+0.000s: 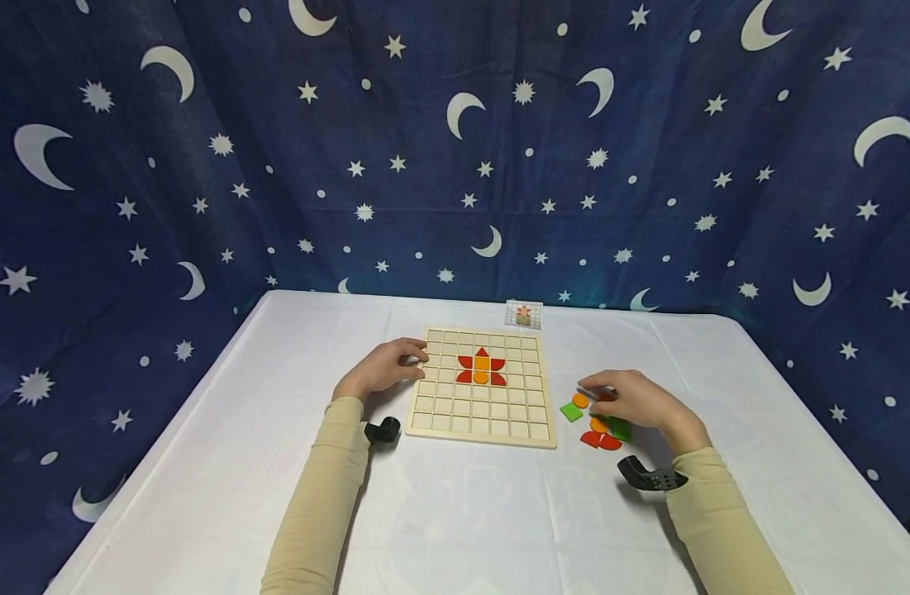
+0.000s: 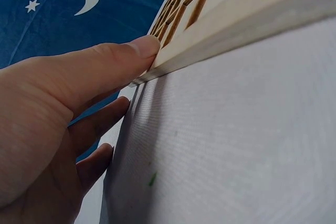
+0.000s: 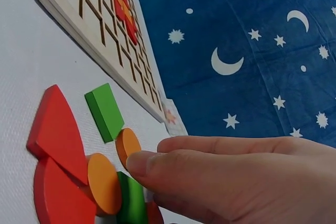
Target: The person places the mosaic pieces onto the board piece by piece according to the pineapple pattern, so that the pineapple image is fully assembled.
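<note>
My left hand (image 1: pixel 380 369) rests against the left edge of a wooden grid board (image 1: pixel 450 426). In the left wrist view its thumb (image 2: pixel 144 48) touches the board's rim. On the board, several red pieces surround an orange square (image 1: pixel 482 364) and an orange disc (image 1: pixel 481 378). To the board's right, my right hand (image 1: pixel 636 398) hovers over loose pieces, its fingers extended. Beside its fingertips are an orange disc (image 3: pixel 128 144) and a green piece (image 3: pixel 105 113). Closer to me lie another orange disc (image 3: pixel 104 184) and red rounded pieces (image 3: pixel 59 132). The hand partly hides green and red pieces.
A small card (image 1: pixel 524 314) with a printed grid figure lies behind the board. White cloth (image 1: pixel 469 512) covers the table. A dark blue curtain (image 1: pixel 425 124) with moons and stars hangs at the back and sides. Each wrist wears a black camera (image 1: pixel 651 477).
</note>
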{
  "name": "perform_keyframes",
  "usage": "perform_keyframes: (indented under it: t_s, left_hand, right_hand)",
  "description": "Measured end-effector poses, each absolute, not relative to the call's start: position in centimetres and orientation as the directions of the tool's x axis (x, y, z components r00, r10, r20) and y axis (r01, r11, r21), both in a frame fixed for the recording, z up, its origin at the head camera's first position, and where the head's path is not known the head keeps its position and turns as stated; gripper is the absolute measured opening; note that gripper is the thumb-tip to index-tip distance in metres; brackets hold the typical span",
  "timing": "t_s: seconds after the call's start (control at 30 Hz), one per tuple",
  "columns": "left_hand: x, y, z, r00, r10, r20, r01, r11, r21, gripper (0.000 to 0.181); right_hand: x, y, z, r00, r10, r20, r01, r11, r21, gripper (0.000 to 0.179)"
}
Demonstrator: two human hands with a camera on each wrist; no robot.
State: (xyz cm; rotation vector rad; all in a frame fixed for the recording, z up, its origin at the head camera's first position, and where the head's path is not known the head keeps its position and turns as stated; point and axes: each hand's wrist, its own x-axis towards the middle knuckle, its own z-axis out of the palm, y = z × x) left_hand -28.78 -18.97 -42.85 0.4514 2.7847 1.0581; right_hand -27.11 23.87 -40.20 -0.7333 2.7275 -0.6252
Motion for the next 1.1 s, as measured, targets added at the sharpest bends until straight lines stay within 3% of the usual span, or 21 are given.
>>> perform_keyframes:
  t_s: [0.5,0.87,1.1]
  left_hand:
    - [-28.8,-19.1,-43.1,-0.946,0.324,-0.003,0.239,0.704,0.669,0.031]
    - [-28.9,-19.1,-42.9,-0.948,0.318,-0.01,0.23,0.707,0.669,0.03]
    - [-28.9,-19.1,-43.0,-0.947,0.321,-0.007,0.236,0.71,0.664,0.03]
  right_hand:
    - [-26.8,24.9,-39.6,-0.866,-0.477,-0.15,-0.36,0.803,-0.476,0.038]
    - [-26.8,23.6,-40.4,-0.776,-0.622,-0.104,-0.515,0.72,-0.466,0.034]
    - [-27.0,22.5,-41.2,-0.793,-0.603,-0.084,-0.505,0.729,-0.462,0.027]
